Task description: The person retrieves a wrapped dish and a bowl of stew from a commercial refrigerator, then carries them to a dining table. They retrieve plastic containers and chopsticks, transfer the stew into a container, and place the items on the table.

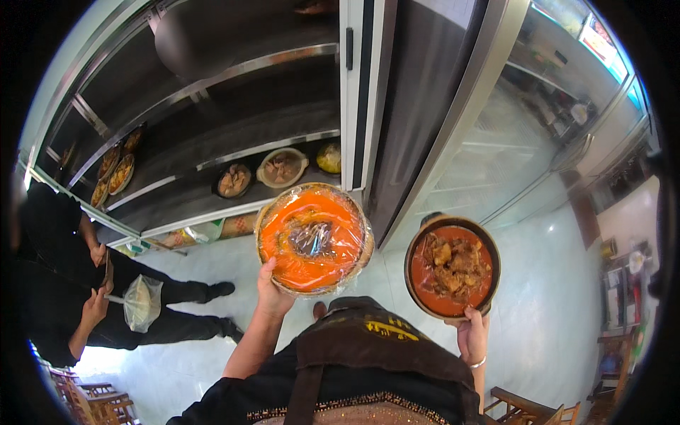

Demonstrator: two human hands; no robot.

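My left hand (273, 289) holds a round bowl of orange-red food (313, 239) by its lower left rim; clear plastic film covers it and a dark mass shows in the middle. In my right hand (473, 334), gripped at the lower rim, is a dark-rimmed clay pot (451, 265) with browned meat pieces on a red base. The two dishes are apart, held in front of a brown apron (382, 340). Past the covered bowl, a pale two-handled pot (282, 168) and a dark bowl of meat pieces (234, 180) stand on a low shelf.
A metal-edged display cabinet (212, 106) with several dishes is ahead, beside a white door frame (357, 95) and a glass panel (478, 149). At left a person in black (58, 276) holds a clear plastic bag (142, 304). Wooden chairs (520, 406) stand at lower right and lower left.
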